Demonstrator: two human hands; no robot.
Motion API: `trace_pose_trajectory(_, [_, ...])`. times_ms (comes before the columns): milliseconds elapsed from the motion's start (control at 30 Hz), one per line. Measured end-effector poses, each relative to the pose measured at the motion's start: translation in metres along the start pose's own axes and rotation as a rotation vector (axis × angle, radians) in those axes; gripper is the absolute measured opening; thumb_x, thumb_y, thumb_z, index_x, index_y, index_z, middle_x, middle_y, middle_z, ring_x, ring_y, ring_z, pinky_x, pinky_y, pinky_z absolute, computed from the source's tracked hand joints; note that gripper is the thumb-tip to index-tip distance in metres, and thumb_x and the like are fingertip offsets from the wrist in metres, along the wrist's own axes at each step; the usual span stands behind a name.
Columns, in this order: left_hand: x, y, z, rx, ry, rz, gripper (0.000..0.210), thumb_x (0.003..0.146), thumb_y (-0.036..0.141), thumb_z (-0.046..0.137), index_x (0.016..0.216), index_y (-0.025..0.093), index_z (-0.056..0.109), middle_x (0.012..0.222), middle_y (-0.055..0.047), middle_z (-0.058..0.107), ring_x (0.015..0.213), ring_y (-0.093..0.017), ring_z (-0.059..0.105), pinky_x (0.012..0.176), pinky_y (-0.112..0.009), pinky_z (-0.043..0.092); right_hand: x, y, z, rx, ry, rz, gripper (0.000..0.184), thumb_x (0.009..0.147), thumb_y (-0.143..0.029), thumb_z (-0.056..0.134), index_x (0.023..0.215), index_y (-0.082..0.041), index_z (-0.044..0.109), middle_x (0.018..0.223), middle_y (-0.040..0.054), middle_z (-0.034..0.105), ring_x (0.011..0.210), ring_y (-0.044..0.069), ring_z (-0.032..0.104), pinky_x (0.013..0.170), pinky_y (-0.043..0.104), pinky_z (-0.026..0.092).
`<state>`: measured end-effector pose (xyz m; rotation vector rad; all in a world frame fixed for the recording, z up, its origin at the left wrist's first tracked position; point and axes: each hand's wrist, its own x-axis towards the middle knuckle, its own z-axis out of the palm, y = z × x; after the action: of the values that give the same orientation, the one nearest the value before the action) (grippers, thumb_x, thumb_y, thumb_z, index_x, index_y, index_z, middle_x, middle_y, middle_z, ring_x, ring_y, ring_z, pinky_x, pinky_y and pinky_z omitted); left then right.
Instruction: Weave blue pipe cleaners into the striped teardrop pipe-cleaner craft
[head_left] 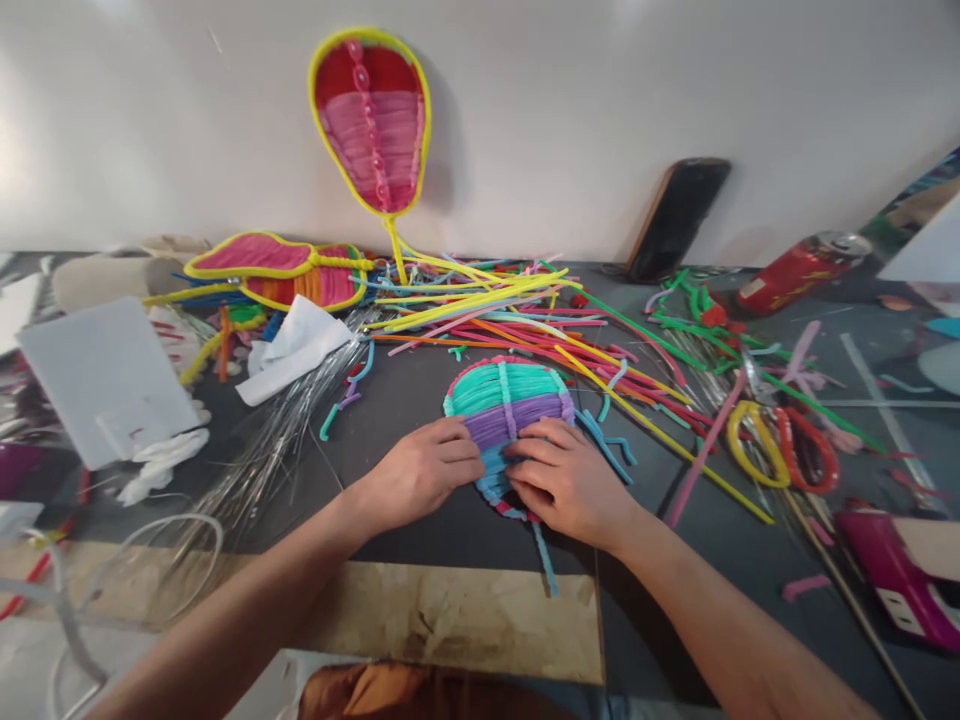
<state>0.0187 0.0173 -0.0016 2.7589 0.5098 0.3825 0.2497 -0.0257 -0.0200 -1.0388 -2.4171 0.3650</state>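
A rounded pipe-cleaner petal (487,413), banded turquoise, purple and blue with a pink edge, lies on the dark table between my hands. My left hand (431,462) grips its left edge, the fingertips bent against the purple and blue bands. On the lower right side, my right hand (574,475) has its fingers curled over the blue part, hiding some of it. A loose blue pipe-cleaner end (545,560) hangs from the bottom toward me. Short blue pipe-cleaner pieces (611,445) lie just beyond my right hand.
Behind the petal spreads a pile of coloured pipe cleaners (480,305). A finished yellow-edged pink petal (371,130) leans at the wall. Scissors (784,450), a red can (802,272) and a phone (679,218) stand or lie rightward. Bare wires (274,440) and white paper (101,370) lie left.
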Motion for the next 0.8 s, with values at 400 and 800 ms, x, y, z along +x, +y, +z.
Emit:
trace_pose_trajectory(400, [-0.008,0.013,0.010,0.112,0.137,0.061,0.022,0.092,0.014,0.042,0.100,0.017,0.062,0.098,-0.004,0.068,0.099,-0.019,0.053,0.103,-0.042,0.038,-0.004,0.006,-0.007,0.043,0.062,-0.069,0.015,0.087,-0.023,0.056,0.093,-0.021,0.069,0.109,0.0048,0.068,0.109,0.023,0.049,0.097,0.042,0.041])
trace_pose_trajectory(800, [-0.002,0.017,0.014,0.077,0.082,0.012,0.021,0.091,0.013,0.043,0.096,0.018,0.063,0.092,-0.003,0.068,0.096,-0.019,0.050,0.106,-0.045,0.035,-0.005,0.005,-0.004,-0.012,0.028,-0.129,0.014,0.084,-0.019,0.056,0.077,-0.021,0.068,0.094,0.0011,0.070,0.099,0.022,0.050,0.098,0.044,0.040])
